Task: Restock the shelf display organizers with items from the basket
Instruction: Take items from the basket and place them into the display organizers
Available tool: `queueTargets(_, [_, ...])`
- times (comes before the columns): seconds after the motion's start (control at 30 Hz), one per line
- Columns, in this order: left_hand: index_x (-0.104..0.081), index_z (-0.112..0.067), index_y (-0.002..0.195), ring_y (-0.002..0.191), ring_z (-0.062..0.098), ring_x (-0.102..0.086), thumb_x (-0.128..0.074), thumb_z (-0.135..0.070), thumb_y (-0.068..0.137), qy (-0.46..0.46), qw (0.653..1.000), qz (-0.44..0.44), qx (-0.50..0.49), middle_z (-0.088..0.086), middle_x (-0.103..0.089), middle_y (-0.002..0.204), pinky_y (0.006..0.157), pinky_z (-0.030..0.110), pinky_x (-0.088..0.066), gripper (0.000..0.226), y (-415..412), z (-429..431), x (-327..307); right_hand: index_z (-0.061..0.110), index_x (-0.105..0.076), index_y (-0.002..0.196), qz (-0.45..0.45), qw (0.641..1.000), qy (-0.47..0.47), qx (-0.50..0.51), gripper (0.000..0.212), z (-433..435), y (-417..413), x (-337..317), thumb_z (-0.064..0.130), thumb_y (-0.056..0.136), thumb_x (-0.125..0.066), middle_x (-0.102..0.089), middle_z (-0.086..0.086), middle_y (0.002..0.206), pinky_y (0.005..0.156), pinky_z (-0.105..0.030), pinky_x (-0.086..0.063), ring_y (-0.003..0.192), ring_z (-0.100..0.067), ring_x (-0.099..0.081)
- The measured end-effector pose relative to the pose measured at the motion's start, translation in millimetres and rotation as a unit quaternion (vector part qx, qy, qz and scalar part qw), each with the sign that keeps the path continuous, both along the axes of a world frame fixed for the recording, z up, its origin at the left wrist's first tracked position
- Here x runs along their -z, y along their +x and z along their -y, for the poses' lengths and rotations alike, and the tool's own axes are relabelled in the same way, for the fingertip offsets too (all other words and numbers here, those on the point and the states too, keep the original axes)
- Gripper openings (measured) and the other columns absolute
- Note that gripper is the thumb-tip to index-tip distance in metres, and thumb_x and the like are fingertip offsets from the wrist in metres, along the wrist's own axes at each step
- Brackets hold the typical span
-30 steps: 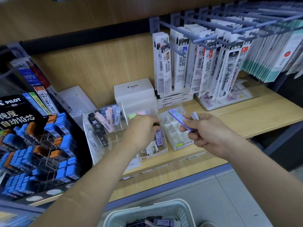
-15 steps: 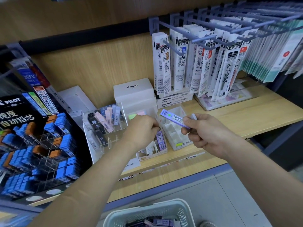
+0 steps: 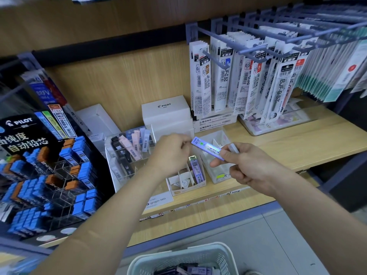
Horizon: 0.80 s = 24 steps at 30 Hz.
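My right hand (image 3: 248, 167) pinches a purple lead case (image 3: 206, 148) that points left, with a second pale case (image 3: 234, 148) tucked behind its fingers. My left hand (image 3: 170, 153) hovers over the small white divided organizer (image 3: 178, 190), fingers curled, and its fingertips meet the purple case's left end. One purple case (image 3: 196, 170) stands in that organizer's right slot. A second white organizer (image 3: 213, 173) sits just to the right, under my right hand. The pale green basket (image 3: 151, 261) with more cases is at the bottom edge.
A clear acrylic organizer (image 3: 119, 167) holds pink and black cases on the left. A black Pilot display (image 3: 39, 165) of blue and orange cases fills the far left. A white Pilot box (image 3: 165, 110) stands behind. Refill packs (image 3: 248, 82) hang from hooks above.
My left hand rose from the white organizer to the purple case's end. My right hand swung that case leftward and flatter. A purple case now shows in the organizer's slot.
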State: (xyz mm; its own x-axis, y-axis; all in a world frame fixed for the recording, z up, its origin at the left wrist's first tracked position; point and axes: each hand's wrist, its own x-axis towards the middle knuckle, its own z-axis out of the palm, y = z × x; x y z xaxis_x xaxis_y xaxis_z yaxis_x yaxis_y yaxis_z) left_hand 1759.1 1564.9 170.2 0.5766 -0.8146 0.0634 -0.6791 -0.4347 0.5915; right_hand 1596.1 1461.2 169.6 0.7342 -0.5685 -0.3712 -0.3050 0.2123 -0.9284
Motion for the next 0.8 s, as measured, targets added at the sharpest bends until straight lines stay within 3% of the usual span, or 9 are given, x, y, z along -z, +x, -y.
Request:
queueTargets(0.03, [-0.068, -0.012, 0.105, 0.059, 0.021, -0.062, -0.042, -0.015, 0.099, -0.057, 0.99, -0.124, -0.035, 0.009, -0.068, 0.075, 0.06, 0.03, -0.055, 0.027, -1, 0, -8, 0.01, -0.054, 0.099, 0.003, 1.0, 0.0, -0.003, 0.008, -1, 1, 0, 0.016, 0.101, -0.05, -0.075, -0.009, 0.094, 0.036, -0.019, -0.019, 0.039, -0.011, -0.032])
queueTargets(0.1, [-0.066, -0.004, 0.103, 0.056, 0.018, -0.061, -0.047, -0.022, 0.1, -0.129, 0.935, -0.323, -0.069, 0.014, -0.069, 0.076, 0.057, 0.027, -0.056, 0.027, -1, -2, -22, 0.011, -0.053, 0.098, 0.013, 1.0, 0.009, -0.003, 0.006, -3, 2, 0, 0.016, 0.101, -0.051, -0.075, -0.009, 0.093, 0.036, -0.019, -0.019, 0.039, -0.011, -0.03])
queueTargets(0.17, [-0.068, -0.002, 0.099, 0.059, 0.016, -0.063, -0.06, -0.023, 0.093, -0.131, 0.923, -0.358, -0.052, 0.016, -0.07, 0.079, 0.06, 0.024, -0.058, 0.023, -1, -5, -24, 0.012, -0.052, 0.098, 0.024, 0.999, 0.024, -0.004, 0.004, -6, 5, 0, 0.015, 0.1, -0.052, -0.076, -0.009, 0.092, 0.037, -0.017, -0.018, 0.038, -0.011, -0.029])
queueTargets(0.3, [-0.068, -0.006, 0.085, 0.058, 0.014, -0.064, -0.07, -0.004, 0.083, -0.16, 0.928, -0.333, -0.055, 0.014, -0.07, 0.076, 0.059, 0.02, -0.057, 0.004, 1, -10, -20, 0.014, -0.058, 0.097, -0.007, 1.0, 0.009, -0.002, 0.015, -12, 9, -3, 0.029, 0.096, -0.058, -0.073, -0.006, 0.084, 0.035, -0.017, -0.017, 0.038, -0.008, -0.025])
queueTargets(0.37, [-0.068, -0.01, 0.081, 0.057, 0.014, -0.064, -0.068, -0.002, 0.085, -0.166, 0.946, -0.272, -0.06, 0.012, -0.069, 0.073, 0.06, 0.021, -0.058, 0.009, 9, -12, -23, 0.015, -0.064, 0.1, -0.03, 0.998, 0.005, 0.048, 0.024, -7, 10, -6, 0.038, 0.095, -0.058, -0.068, -0.003, 0.079, 0.035, -0.018, -0.018, 0.038, -0.007, -0.027])
queueTargets(0.53, [-0.067, -0.024, 0.073, 0.063, 0.018, -0.069, -0.065, -0.006, 0.088, -0.071, 0.993, -0.086, -0.03, 0.006, -0.07, 0.071, 0.07, 0.032, -0.058, 0.024, 22, -17, -18, 0.005, -0.069, 0.103, -0.007, 0.99, 0.063, 0.13, 0.031, 5, 6, -8, 0.019, 0.096, -0.043, -0.06, -0.003, 0.072, 0.041, -0.021, -0.022, 0.045, -0.01, -0.032])
queueTargets(0.67, [-0.072, -0.016, 0.083, 0.074, 0.022, -0.069, -0.066, -0.014, 0.088, 0.001, 1.0, -0.009, -0.002, 0.005, -0.071, 0.076, 0.076, 0.041, -0.057, 0.008, 14, -10, -1, 0.002, -0.071, 0.1, -0.004, 0.99, 0.073, 0.122, 0.026, 3, 7, -7, 0.014, 0.096, -0.048, -0.053, -0.003, 0.074, 0.046, -0.022, -0.029, 0.049, -0.012, -0.036])
queueTargets(0.8, [-0.072, -0.014, 0.087, 0.079, 0.021, -0.064, -0.064, -0.016, 0.088, 0.03, 0.999, 0.035, 0.015, 0.002, -0.068, 0.08, 0.073, 0.032, -0.052, 0.008, 3, -1, 8, 0.001, -0.07, 0.101, 0.001, 0.991, 0.078, 0.111, 0.021, 2, 6, -8, 0.014, 0.096, -0.055, -0.051, -0.004, 0.077, 0.048, -0.021, -0.031, 0.053, -0.012, -0.038])
